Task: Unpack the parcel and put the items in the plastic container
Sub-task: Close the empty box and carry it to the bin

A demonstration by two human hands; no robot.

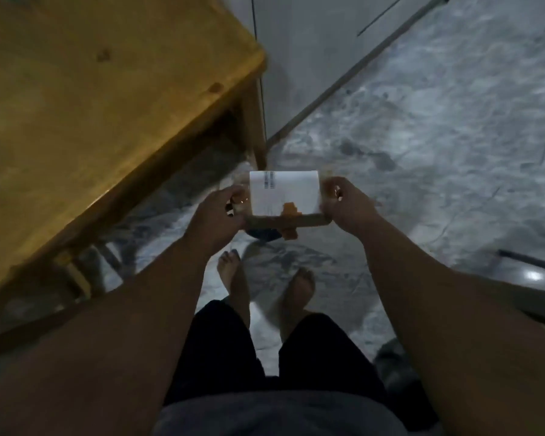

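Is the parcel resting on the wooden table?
No, both the left hand and right hand hold the parcel above the floor.

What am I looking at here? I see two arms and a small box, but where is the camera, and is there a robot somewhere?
There is no robot. A person wears one wide-angle camera on the head, looking down, so you see their own arms, legs and bare feet. The left hand and the right hand grip opposite ends of a small parcel, held in the air above the floor. It is a brown box with a white shipping label on top and strips of orange tape; it looks unopened. At the left stands a wooden table; nothing is visible on the part shown. No plastic container is in view.
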